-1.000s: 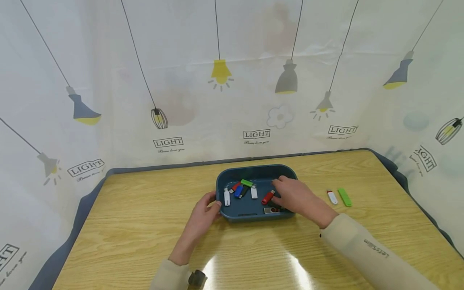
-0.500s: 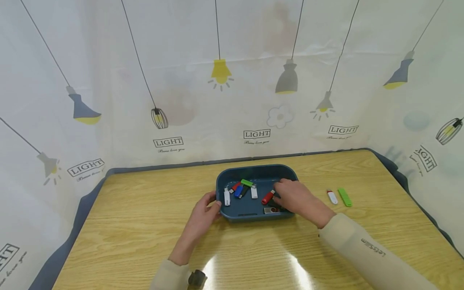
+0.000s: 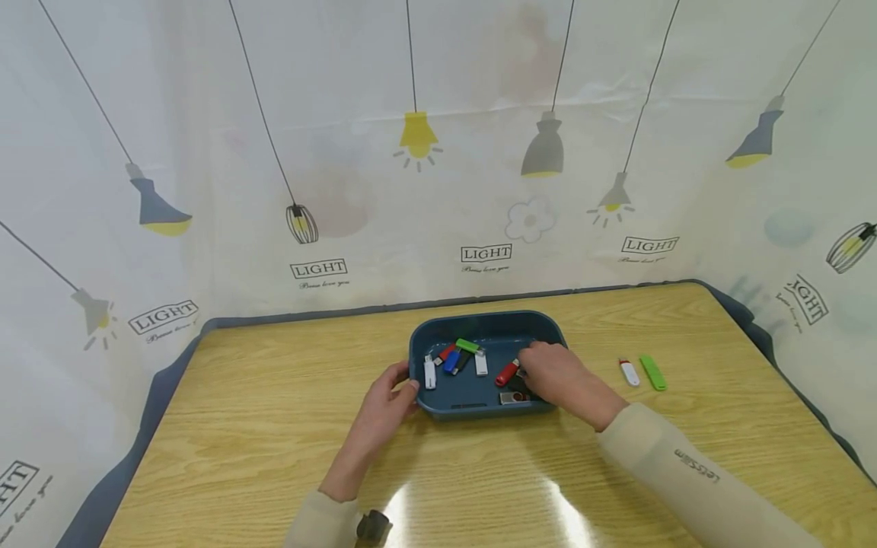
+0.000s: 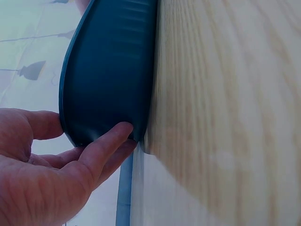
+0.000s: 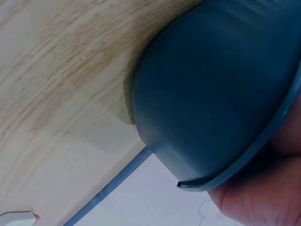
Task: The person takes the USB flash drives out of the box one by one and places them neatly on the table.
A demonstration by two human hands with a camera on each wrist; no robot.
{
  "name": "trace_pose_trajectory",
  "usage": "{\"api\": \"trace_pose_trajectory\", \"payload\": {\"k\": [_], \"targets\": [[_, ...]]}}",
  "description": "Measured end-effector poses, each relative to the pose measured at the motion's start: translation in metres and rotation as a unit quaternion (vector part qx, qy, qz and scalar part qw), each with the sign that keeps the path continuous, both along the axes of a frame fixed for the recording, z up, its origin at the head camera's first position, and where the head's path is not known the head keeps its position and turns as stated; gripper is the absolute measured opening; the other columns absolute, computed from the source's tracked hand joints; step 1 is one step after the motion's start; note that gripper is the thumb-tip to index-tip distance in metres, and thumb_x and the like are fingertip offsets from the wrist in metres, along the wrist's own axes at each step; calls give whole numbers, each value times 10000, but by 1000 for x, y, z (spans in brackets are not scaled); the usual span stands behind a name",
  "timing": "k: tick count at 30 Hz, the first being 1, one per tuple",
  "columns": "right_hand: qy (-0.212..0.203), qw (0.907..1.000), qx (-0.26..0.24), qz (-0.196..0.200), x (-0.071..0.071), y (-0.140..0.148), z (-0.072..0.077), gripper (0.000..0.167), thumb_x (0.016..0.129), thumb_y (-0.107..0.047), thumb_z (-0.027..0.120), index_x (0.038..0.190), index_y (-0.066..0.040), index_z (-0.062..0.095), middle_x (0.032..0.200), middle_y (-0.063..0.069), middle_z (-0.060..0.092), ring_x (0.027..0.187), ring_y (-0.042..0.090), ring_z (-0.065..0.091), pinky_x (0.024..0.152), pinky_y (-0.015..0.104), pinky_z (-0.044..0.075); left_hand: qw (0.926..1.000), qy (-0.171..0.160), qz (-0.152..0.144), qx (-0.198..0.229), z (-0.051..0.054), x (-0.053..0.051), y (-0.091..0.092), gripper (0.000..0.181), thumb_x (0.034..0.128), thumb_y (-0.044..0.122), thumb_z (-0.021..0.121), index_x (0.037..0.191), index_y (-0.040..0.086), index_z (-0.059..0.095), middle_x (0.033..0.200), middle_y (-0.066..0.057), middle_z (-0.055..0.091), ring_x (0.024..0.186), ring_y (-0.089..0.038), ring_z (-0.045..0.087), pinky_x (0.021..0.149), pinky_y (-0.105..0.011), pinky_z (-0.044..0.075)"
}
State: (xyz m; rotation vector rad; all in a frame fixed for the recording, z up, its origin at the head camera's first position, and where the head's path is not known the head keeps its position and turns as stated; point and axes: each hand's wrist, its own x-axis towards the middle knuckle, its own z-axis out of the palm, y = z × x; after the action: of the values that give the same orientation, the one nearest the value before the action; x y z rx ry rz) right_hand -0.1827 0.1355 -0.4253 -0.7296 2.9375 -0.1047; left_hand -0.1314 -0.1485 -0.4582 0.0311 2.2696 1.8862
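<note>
A dark teal plastic tray (image 3: 473, 415) stands on the table in the head view, with several USB sticks inside. My left hand (image 3: 385, 403) grips its left end. In the left wrist view the thumb is at the rim and the other fingers press the outer wall. Down inside the right end is my right hand (image 3: 558, 377), its fingertips hidden. Closest to it lie a red USB stick (image 3: 508, 372), a dark stick (image 3: 518, 383) and a silver swivel stick (image 3: 514, 397). In the right wrist view the tray wall (image 5: 211, 94) covers most of the hand.
A white USB stick (image 3: 629, 373) and a green one (image 3: 653, 373) lie on the wooden table (image 3: 240, 426) right of the tray. Inside the tray's left half are white (image 3: 429, 373), blue (image 3: 452, 361) and green sticks (image 3: 467, 345). A printed curtain (image 3: 384, 190) hangs behind the table.
My right hand has shifted slightly lower inside the tray and its spread fingers have drawn together. More of the dark stick shows beside it. The left hand stays on the tray.
</note>
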Motion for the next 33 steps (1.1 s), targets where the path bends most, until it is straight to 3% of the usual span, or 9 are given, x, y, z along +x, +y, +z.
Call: {"api": "trace_pose_trajectory", "payload": {"k": [10, 23, 28, 33], "targets": [[-250, 9995, -133, -125, -3, -1, -2, 113, 913, -48, 729, 806, -55, 695, 703, 40, 599, 597, 180, 503, 543, 348, 494, 10000, -6, -9, 7, -1, -1, 0, 477, 1095, 119, 480, 1525, -70, 395, 1543, -284, 421, 1317, -425, 552, 992, -438, 571], [-314, 9994, -103, -66, -4, -1, -4, 158, 902, -96, 784, 795, -54, 675, 704, 41, 599, 608, 175, 501, 567, 346, 491, 10000, -2, -18, 35, 2, 2, 1, 479, 1095, 111, 477, 1525, -79, 389, 1541, -295, 416, 1313, -435, 551, 993, -449, 567], [-248, 9990, -375, -39, -4, 2, -4, 182, 902, -62, 757, 759, -70, 643, 682, 30, 563, 603, 174, 485, 549, 324, 452, 10000, 10, -17, 59, 3, 2, 1, 481, 1094, 111, 477, 1525, -83, 387, 1540, -298, 415, 1309, -436, 553, 990, -447, 569], [-186, 9970, -737, -165, -4, 4, 2, 87, 913, -84, 753, 882, -43, 682, 804, 50, 617, 720, 196, 561, 640, 365, 541, 10000, 27, -18, 89, 2, 1, 0, 479, 1094, 107, 475, 1523, -85, 388, 1535, -298, 419, 1305, -438, 556, 986, -430, 571]]}}
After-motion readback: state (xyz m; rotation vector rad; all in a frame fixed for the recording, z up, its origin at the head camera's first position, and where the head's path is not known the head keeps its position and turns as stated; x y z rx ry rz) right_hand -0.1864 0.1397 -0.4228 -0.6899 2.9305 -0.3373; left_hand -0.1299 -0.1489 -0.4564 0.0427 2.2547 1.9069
